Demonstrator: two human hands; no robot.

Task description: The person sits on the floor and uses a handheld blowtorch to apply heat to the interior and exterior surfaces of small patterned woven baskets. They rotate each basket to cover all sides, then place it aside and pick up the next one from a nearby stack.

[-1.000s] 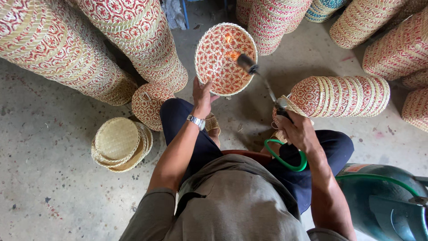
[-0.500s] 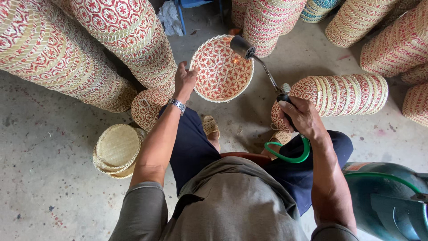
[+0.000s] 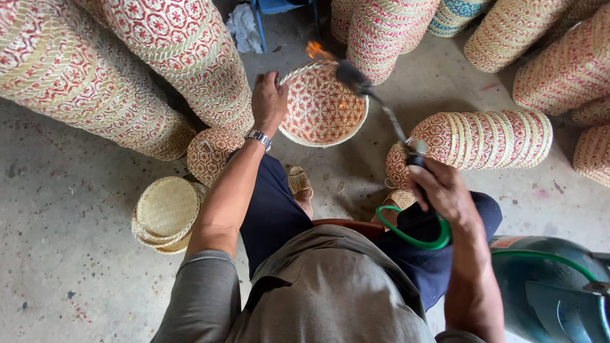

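Head view: left hand grips the left rim of a round red-patterned basket, holding it tilted, its open side toward the person. Right hand, fist closed round the torch handle, lies lower right; the shaft runs up-left, flame at the basket's top rim.

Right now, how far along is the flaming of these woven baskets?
In hand: the left hand tilts a red-patterned basket while the right hand aims a gas torch, its flame at the rim. A row of baskets lies beside it; tall stacks stand around. Which are finished cannot be told.
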